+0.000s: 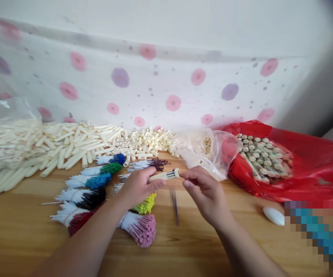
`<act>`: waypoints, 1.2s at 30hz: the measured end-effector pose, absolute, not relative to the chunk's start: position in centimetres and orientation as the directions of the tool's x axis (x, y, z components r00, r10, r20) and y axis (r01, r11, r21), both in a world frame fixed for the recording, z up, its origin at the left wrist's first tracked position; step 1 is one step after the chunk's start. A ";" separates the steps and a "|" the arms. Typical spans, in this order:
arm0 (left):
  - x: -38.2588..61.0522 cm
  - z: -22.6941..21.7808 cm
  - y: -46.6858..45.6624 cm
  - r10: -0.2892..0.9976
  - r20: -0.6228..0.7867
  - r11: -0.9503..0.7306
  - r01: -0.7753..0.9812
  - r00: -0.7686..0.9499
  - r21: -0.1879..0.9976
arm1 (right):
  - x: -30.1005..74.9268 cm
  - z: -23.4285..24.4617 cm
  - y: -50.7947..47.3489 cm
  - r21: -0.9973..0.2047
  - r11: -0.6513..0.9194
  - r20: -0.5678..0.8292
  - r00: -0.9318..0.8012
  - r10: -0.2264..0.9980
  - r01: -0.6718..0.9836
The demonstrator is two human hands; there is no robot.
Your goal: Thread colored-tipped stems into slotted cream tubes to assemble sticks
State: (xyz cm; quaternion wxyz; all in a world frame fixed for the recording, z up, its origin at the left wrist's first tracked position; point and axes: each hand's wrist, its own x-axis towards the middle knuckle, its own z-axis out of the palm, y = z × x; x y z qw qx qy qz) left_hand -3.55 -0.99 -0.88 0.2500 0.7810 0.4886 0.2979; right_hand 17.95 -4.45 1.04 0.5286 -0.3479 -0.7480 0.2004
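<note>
My left hand (139, 186) is closed round a cream multicolour pen barrel (164, 176), held nearly level above the table. Dark slots with thin coloured pieces show near the barrel's right end. At that end is my right hand (205, 192), its thumb and index finger drawn together; whatever lies between the fingertips is too small to make out. Below the barrel, a pair of tweezers (175, 206) lies on the wood. Bundles of white-stemmed pen refills surround my left forearm, among them pink (145, 230), yellow (145, 204), black (93, 197) and green (111, 168) ones.
Cream pen tubes (68, 144) and short slotted pieces (147, 142) are heaped along the back. A clear plastic bag (217, 161) holds small parts. Beside it, a red bag (305, 165) contains many assembled barrels (260, 154). A white oval object (273, 216) lies at right.
</note>
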 end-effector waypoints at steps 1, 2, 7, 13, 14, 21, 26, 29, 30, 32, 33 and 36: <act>-3.5 -0.9 -1.0 0.914 0.225 -0.398 0.635 0.338 0.662 | 17.9 0.9 -4.3 -0.668 0.675 0.651 -0.194 0.734 0.313; -3.5 -0.9 -1.0 0.916 0.228 -0.397 0.656 0.331 0.642 | 17.9 0.7 -4.2 -0.671 0.669 0.647 -0.188 0.739 0.319; -3.2 -0.8 -1.1 0.923 0.206 -0.385 0.756 0.325 0.530 | 17.8 0.2 -4.1 -0.690 0.620 0.598 -0.188 0.779 0.374; -2.9 -0.4 -1.4 0.929 0.186 -0.371 0.807 0.321 0.461 | 17.8 0.1 -4.1 -0.783 0.528 0.509 -0.148 0.848 0.329; -2.9 -0.4 -1.4 0.929 0.188 -0.371 0.811 0.320 0.453 | 17.7 0.1 -4.1 -0.811 0.503 0.484 -0.140 0.864 0.299; -2.4 -0.5 -1.4 0.928 0.214 -0.371 0.822 0.306 0.432 | 17.5 -1.2 -3.5 -0.887 0.427 0.415 -0.099 0.904 0.178; -4.1 0.4 -2.2 0.955 0.275 -0.251 0.797 0.111 0.550 | 17.7 -1.9 -2.8 -0.817 0.531 0.545 0.001 0.839 0.224; -8.7 1.1 -3.0 0.940 0.329 -0.146 0.766 -0.089 0.626 | 16.6 -0.7 -2.2 -0.767 0.574 0.535 -0.209 0.819 0.287; -10.6 1.1 -3.2 0.919 0.352 -0.103 0.751 -0.179 0.652 | 15.8 -0.1 -2.1 -0.724 0.621 0.531 -0.331 0.780 0.302; -14.4 0.7 -3.4 0.849 0.378 0.020 0.736 -0.370 0.677 | 13.2 1.0 -1.9 -0.606 0.723 0.497 -0.551 0.670 0.331; -16.0 0.3 -3.4 0.814 0.385 0.086 0.747 -0.434 0.659 | 11.4 1.4 -1.7 -0.537 0.765 0.468 -0.628 0.621 0.356; -19.0 -1.7 -2.9 0.767 0.407 0.195 0.785 -0.496 0.588 | 5.5 1.8 -0.8 -0.277 0.833 0.304 -0.778 0.549 0.479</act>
